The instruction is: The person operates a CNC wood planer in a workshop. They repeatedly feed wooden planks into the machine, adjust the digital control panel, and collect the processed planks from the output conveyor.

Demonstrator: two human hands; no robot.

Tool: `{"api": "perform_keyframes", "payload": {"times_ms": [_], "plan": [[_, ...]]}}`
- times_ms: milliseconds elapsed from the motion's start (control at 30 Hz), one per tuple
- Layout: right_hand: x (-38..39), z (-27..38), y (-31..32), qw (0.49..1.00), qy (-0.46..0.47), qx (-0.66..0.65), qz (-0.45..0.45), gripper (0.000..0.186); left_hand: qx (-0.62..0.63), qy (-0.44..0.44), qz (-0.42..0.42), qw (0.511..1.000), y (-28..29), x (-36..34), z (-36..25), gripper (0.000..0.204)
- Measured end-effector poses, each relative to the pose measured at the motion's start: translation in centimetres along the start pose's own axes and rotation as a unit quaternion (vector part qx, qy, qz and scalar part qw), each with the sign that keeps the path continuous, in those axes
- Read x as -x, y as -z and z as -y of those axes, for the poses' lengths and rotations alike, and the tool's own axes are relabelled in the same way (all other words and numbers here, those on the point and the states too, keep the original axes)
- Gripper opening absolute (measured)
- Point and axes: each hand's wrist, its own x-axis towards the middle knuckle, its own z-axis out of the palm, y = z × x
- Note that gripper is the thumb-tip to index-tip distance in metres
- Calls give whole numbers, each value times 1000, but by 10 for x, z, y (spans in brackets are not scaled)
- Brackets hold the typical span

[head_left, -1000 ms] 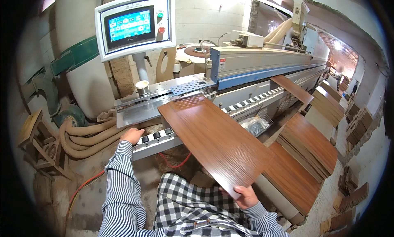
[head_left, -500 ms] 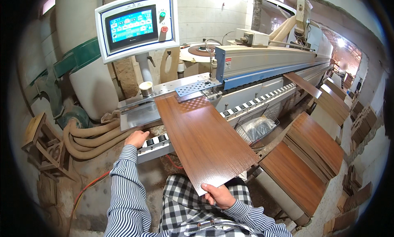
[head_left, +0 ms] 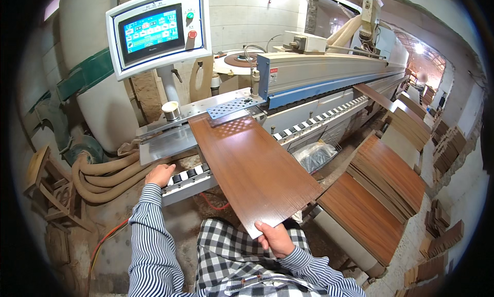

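A long brown wood-grain board [head_left: 252, 168] lies across the roller rail, its far end under a blue perforated plate [head_left: 231, 107] of the long machine. My right hand [head_left: 277, 239] grips the board's near edge, thumb on top and fingers beneath, mostly hidden. At the rail's left end, my left hand [head_left: 160, 174] is closed over the roller rail [head_left: 189, 179], its fingers only partly visible. To the right of the board, the rail's black and white rollers run on beside the machine body [head_left: 329, 75].
A control panel [head_left: 154, 32] stands at upper left. Stacked brown boards [head_left: 365, 220] lie at right, with more boards farther back. A metal cup [head_left: 171, 110] sits on the machine table. Ribbed hoses [head_left: 98, 178] and a wooden stool [head_left: 43, 186] are at left.
The board has slid slightly right along the machine, my right hand moving with it. My left hand stays at the rail's end. The whole view has shifted a little.
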Motion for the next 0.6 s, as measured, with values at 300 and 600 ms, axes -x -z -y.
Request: {"api": "perform_keyframes", "payload": {"times_ms": [300,600], "plan": [[-8,37,47,994,61,41,-86,27,-8,-2,14,1000,-2,-3,5,51],[-26,63,105,961,148,44,-231,46,22,-63,30,997,-15,-29,20,53]]}}
